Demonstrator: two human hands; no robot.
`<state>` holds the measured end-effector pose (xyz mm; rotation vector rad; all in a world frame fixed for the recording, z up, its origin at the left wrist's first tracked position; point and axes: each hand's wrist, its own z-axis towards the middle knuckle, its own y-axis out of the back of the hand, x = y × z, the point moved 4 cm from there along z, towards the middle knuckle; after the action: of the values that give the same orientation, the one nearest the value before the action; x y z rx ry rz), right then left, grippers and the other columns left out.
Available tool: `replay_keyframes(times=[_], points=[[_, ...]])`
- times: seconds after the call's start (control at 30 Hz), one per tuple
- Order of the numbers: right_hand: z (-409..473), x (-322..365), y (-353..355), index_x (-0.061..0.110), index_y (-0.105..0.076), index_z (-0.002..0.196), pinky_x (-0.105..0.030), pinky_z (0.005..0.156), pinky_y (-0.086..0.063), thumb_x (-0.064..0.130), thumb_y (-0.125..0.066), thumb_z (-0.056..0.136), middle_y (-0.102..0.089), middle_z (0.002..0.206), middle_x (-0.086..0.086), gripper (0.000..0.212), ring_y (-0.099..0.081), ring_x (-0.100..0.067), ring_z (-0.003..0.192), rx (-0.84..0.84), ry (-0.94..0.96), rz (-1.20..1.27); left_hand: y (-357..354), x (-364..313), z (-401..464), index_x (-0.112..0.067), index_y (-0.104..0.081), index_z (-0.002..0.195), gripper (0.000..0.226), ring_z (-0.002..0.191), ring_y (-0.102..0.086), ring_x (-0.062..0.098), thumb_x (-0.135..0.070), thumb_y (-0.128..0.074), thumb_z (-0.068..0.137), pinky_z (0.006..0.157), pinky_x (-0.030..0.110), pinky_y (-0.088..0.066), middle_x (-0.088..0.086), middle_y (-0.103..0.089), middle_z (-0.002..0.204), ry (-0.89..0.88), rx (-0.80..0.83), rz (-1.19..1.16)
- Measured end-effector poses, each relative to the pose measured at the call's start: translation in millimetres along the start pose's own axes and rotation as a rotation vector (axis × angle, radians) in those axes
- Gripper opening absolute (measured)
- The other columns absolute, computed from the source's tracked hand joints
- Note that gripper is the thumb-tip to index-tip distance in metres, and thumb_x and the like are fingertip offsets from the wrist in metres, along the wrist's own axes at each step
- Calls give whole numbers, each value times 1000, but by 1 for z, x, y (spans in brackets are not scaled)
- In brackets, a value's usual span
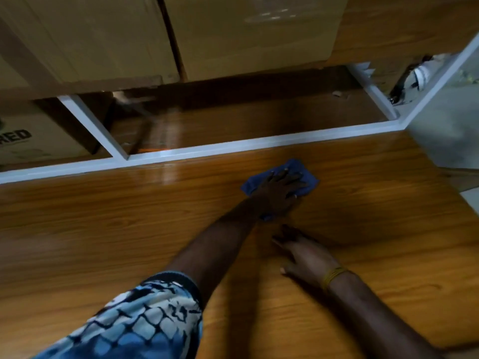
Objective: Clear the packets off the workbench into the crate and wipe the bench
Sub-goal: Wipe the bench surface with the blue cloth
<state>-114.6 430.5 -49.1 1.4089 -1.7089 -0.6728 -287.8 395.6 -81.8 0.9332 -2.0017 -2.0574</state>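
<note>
While the patterned sleeve [145, 325] fills the near left, the left arm stretches far across the wooden workbench [77, 229], and the left hand [281, 189] lies flat, fingers spread, pressing the blue cloth [308, 177] down near the bench's white far rim [207, 152]. Just right and nearer, the right hand [305, 257] rests palm-down on bare wood, fingers relaxed, grasping nothing, a yellow band [333, 275] at its wrist. Cardboard boxes [246, 35] stand beyond the rim.
</note>
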Motion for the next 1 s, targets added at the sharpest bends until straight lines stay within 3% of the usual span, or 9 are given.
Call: replay_keyframes(times=[0.13,0.23,0.47,0.53,0.6,0.67,0.8,0.9,1.0], points=[[-30,-37,2,47,-19,149,-43,115,-30,47,-67,84,-7,162,4,81,-14,-24,149,-30,-95,-29,-8,-6,-45,-32,-35,150,59,150,-12,32,-49,-26,95,116,57,-11,-1,-22,162,-109,11,86],[-39,-51,4,45,-21,149,-43,115,-31,49,-69,81,-8,162,5,83,-17,-24,147,-93,-147,10,-11,2,-92,-33,-37,149,56,149,-15,31,-48,-29,96,116,57,-13,-2,-24,161,-73,-11,80],[-48,-46,-5,36,-27,151,-38,117,-26,38,-71,84,-11,163,0,80,-17,-24,148,-180,-206,117,-22,-31,-218,-38,-30,150,54,151,-7,26,-42,-35,97,119,54,-14,-5,-19,163,588,-262,18],[-50,-44,-6,35,-28,151,-37,117,-26,37,-70,86,-14,162,-1,77,-18,-25,148,-190,-218,120,-32,-57,-236,-36,-29,152,58,151,-7,28,-43,-31,94,120,54,-10,-3,-17,163,798,-291,-18],[-54,-38,-7,35,-29,150,-38,116,-28,36,-68,88,-16,162,-3,74,-20,-26,147,-191,-247,116,-44,-85,-240,-34,-31,152,60,151,-8,30,-43,-30,92,119,55,-8,-2,-17,163,890,-276,-78],[-60,-30,-7,35,-30,149,-39,114,-32,35,-66,88,-18,161,-3,70,-24,-26,146,-194,-274,117,-53,-113,-235,-34,-30,152,60,151,-7,30,-43,-32,93,119,56,-8,-1,-17,163,820,-244,-99],[-73,-15,-16,32,-37,146,-36,112,-34,30,-69,86,-26,156,-5,69,-32,-27,141,-209,-278,122,-62,-147,-239,-36,-24,153,56,151,2,28,-44,-30,97,120,56,-5,-4,-10,165,437,-102,-28],[-86,-13,-26,31,-35,147,-35,114,-32,26,-70,85,-22,159,-7,71,-29,-28,143,-193,-296,120,-64,-143,-263,-40,-21,153,54,151,3,26,-44,-27,99,120,53,1,-7,-9,165,168,-12,27],[-101,-8,-36,30,-31,150,-37,115,-28,26,-68,88,-14,162,-6,73,-22,-29,146,-179,-345,123,-64,-119,-295,-44,-22,152,53,152,1,22,-45,-28,99,120,49,4,-10,-10,164,32,18,58]])
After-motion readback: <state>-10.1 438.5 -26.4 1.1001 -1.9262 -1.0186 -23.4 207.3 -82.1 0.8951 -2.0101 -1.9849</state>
